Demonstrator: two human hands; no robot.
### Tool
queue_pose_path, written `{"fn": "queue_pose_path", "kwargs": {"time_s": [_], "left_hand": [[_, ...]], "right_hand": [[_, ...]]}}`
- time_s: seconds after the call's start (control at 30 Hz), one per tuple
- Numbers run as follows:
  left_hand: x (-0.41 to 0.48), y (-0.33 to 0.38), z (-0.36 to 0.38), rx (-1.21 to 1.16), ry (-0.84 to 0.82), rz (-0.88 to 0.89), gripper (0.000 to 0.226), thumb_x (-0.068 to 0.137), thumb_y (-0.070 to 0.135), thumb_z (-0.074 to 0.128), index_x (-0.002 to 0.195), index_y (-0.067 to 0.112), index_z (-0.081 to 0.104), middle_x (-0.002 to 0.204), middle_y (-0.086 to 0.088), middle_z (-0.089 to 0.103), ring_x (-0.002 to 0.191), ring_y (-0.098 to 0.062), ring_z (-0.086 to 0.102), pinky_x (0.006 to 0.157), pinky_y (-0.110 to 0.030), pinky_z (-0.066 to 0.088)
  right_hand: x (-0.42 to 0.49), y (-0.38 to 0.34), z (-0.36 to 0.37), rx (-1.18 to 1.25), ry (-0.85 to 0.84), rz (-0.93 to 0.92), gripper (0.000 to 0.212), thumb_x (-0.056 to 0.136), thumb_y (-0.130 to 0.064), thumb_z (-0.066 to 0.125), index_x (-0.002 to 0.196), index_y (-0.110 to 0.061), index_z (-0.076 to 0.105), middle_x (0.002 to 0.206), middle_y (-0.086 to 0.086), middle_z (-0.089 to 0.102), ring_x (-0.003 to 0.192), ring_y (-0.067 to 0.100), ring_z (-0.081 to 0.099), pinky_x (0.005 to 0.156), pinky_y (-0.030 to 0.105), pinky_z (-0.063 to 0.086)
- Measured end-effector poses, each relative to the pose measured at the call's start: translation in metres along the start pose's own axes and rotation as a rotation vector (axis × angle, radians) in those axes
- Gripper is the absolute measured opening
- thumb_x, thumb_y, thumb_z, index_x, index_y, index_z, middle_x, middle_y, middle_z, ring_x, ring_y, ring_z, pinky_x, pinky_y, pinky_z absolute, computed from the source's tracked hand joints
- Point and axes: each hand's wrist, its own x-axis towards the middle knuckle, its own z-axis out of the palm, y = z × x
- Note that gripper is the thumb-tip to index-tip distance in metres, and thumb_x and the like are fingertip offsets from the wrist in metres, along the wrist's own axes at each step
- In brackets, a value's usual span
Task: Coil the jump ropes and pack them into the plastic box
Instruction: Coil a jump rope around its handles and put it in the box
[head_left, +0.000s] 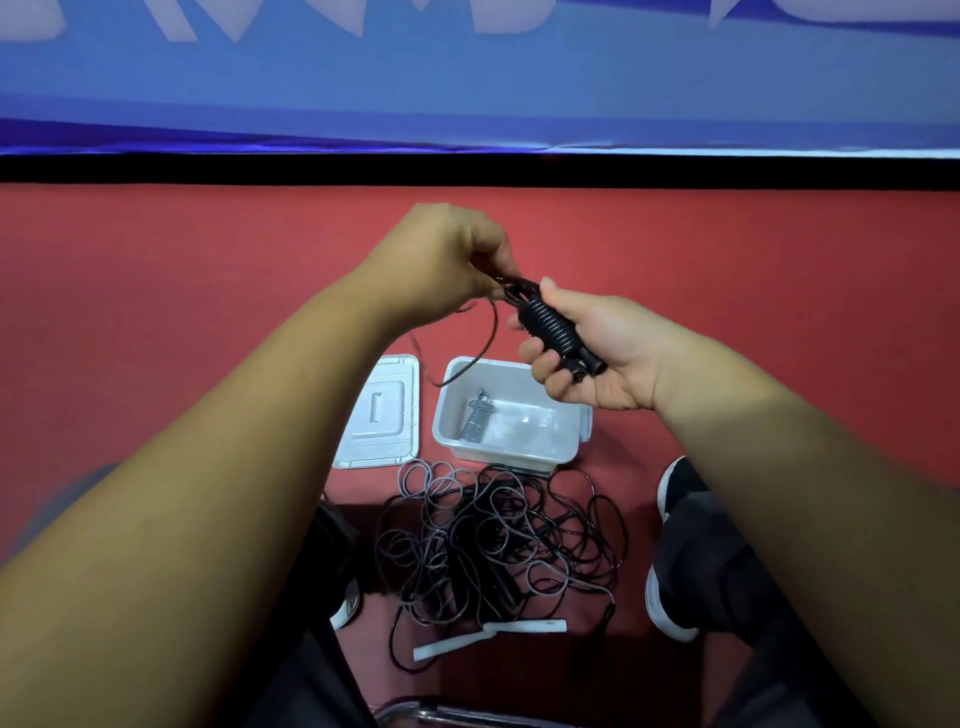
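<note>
Rubbery cords (493, 540) lie tangled near me on the floor (208, 312); how many ropes, I can't tell. Farther off, the plastic box (498, 453) holds one grey coil (475, 418). My right hand (608, 358) grips the black coiled rope (548, 325) by its stiff handles. I'd judge it light and springy. My left hand (441, 260) pinches its limp loose end, fingertips hidden.

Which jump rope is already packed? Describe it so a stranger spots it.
On the red floor stands an open plastic box beside its lid. In its left end lies a grey jump rope wound into a tight bundle. It alone is boxed: the black jump rope is held in the right hand, the others lie in a loose tangle.
</note>
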Motion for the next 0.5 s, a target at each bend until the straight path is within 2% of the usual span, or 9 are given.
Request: {"fn": "queue_pose_path", "kwargs": {"time_s": [0.07, 0.17, 0.23, 0.27, 0.37, 0.43, 0.5], "left_hand": [[-0.001, 0.002, 0.005, 0.034, -0.043, 0.019, 0.027, 0.079, 0.004, 0.086, 0.100, 0.020, 0.082, 0.084, 0.011, 0.069, 0.075, -0.005, 0.065, 0.076, -0.022, 0.052], [-0.003, 0.003, 0.012, 0.021, -0.084, -0.059, 0.028, 0.079, 0.003, 0.086, 0.102, 0.018, 0.077, 0.085, 0.008, 0.072, 0.079, -0.012, 0.070, 0.079, -0.025, 0.055], [-0.003, 0.001, 0.016, 0.010, -0.122, -0.120, 0.022, 0.082, 0.005, 0.086, 0.095, 0.015, 0.071, 0.081, 0.003, 0.075, 0.073, -0.011, 0.074, 0.072, -0.033, 0.060], [-0.004, 0.000, 0.018, -0.001, -0.143, -0.137, 0.019, 0.085, 0.006, 0.084, 0.092, 0.013, 0.068, 0.078, 0.000, 0.075, 0.067, -0.009, 0.074, 0.067, -0.032, 0.060], [-0.006, -0.001, 0.023, -0.026, -0.197, -0.129, 0.007, 0.095, 0.009, 0.072, 0.092, 0.012, 0.067, 0.074, -0.001, 0.075, 0.061, -0.006, 0.072, 0.059, -0.020, 0.056], [-0.007, 0.001, 0.024, -0.030, -0.222, -0.107, 0.008, 0.099, 0.010, 0.065, 0.093, 0.015, 0.068, 0.077, 0.000, 0.077, 0.065, -0.006, 0.071, 0.060, -0.016, 0.052], [-0.006, 0.003, 0.022, -0.065, -0.224, -0.105, 0.009, 0.100, 0.012, 0.063, 0.096, 0.017, 0.069, 0.081, 0.001, 0.078, 0.070, -0.007, 0.072, 0.059, -0.014, 0.049]], "right_hand": [[0.002, -0.001, 0.000, 0.042, 0.064, -0.036, 0.050, 0.106, -0.060, 0.050, 0.117, -0.013, 0.063, 0.075, 0.004, 0.061, 0.056, 0.012, 0.055, 0.044, 0.021, 0.044], [0.003, -0.001, 0.000, 0.087, 0.116, -0.063, 0.048, 0.106, -0.060, 0.049, 0.107, -0.015, 0.063, 0.074, 0.000, 0.062, 0.051, 0.006, 0.049, 0.037, 0.015, 0.031], [0.003, -0.001, 0.001, 0.083, 0.131, -0.088, 0.047, 0.105, -0.061, 0.051, 0.105, -0.016, 0.063, 0.072, -0.002, 0.059, 0.047, 0.003, 0.041, 0.034, 0.014, 0.024], [0.003, 0.000, 0.001, 0.075, 0.128, -0.098, 0.047, 0.104, -0.062, 0.052, 0.104, -0.017, 0.062, 0.071, -0.003, 0.056, 0.046, 0.003, 0.038, 0.033, 0.014, 0.021], [0.001, 0.001, 0.002, 0.042, 0.104, -0.105, 0.051, 0.097, -0.074, 0.053, 0.100, -0.023, 0.059, 0.069, -0.006, 0.050, 0.044, 0.002, 0.031, 0.033, 0.014, 0.017], [0.000, 0.000, 0.003, 0.020, 0.107, -0.103, 0.055, 0.093, -0.081, 0.053, 0.097, -0.027, 0.057, 0.068, -0.007, 0.048, 0.044, 0.002, 0.029, 0.034, 0.013, 0.017], [-0.002, -0.003, 0.002, 0.015, 0.126, -0.102, 0.052, 0.092, -0.079, 0.055, 0.095, -0.027, 0.057, 0.068, -0.008, 0.047, 0.044, 0.003, 0.028, 0.035, 0.013, 0.015]]}}
